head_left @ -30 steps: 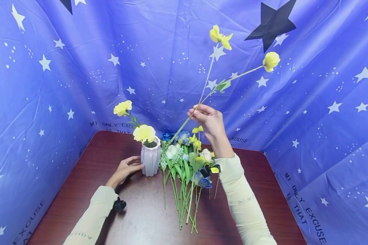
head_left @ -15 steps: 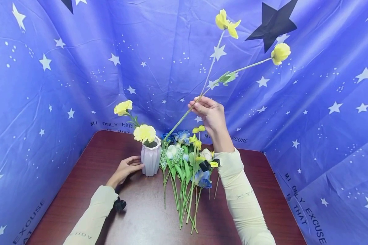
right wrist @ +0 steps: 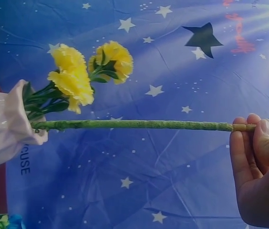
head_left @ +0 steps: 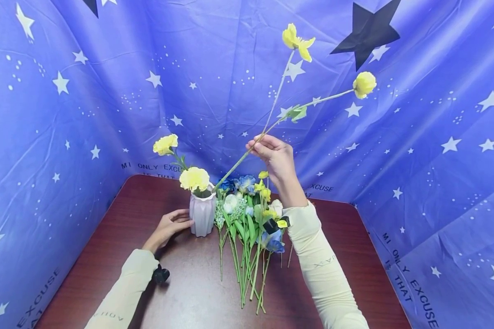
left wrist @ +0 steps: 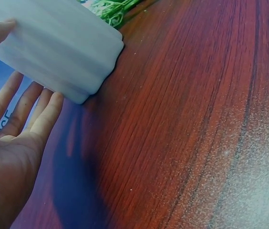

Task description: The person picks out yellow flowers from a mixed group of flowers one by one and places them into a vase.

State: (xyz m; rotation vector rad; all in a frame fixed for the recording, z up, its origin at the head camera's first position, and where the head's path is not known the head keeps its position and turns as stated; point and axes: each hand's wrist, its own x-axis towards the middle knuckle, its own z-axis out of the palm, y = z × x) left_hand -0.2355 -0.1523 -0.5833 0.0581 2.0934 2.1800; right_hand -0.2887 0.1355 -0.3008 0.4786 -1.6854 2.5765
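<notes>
A pale lilac fluted vase (head_left: 202,214) stands upright on the table, holding yellow carnations (head_left: 194,178) that lean left. My left hand (head_left: 169,228) touches the vase's left side; in the left wrist view its fingers (left wrist: 46,114) lie nearly straight against the wall, thumb on another face. Up to the right, my right hand (head_left: 277,160) pinches a forked yellow flower stem (head_left: 239,163) between thumb and fingers, just below the fork. Its two yellow blooms (head_left: 364,85) point up and right. The stem's lower end (right wrist: 46,125) meets the vase rim; how far inside it reaches, I cannot tell.
Right of the vase lies a pile of artificial flowers (head_left: 247,219), blue, white and yellow, with stems towards the front. The brown table (head_left: 181,288) is bordered by a blue star-printed cloth (head_left: 214,82) at the back and sides.
My right hand first rose slightly, then moved down and left, bringing the forked stem's lower end from right of the vase to its rim. The left hand and vase have stayed put.
</notes>
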